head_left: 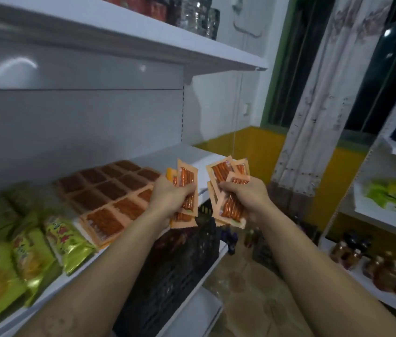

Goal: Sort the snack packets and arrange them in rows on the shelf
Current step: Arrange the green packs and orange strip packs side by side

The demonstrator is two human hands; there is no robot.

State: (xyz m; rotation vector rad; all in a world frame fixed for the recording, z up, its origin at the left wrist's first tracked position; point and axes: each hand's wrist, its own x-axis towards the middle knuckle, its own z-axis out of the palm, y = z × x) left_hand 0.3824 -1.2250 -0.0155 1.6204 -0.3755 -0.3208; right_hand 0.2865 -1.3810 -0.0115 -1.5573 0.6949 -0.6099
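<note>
My left hand (170, 198) grips a bunch of orange snack packets (187, 178) just past the front edge of the white shelf (182, 154). My right hand (243, 193) holds another fanned bunch of the same orange packets (221, 171) a little to the right, over the gap beyond the shelf's end. On the shelf, orange packets (111, 190) lie flat in rows at the right part. Yellow-green snack bags (34, 249) lie in rows to their left.
A black plastic crate (180, 268) stands below my hands against the shelf front. An upper shelf (143, 42) carries dark packets. A second shelf unit (386, 215) on the right holds green bags and jars. A curtain (325, 93) hangs ahead.
</note>
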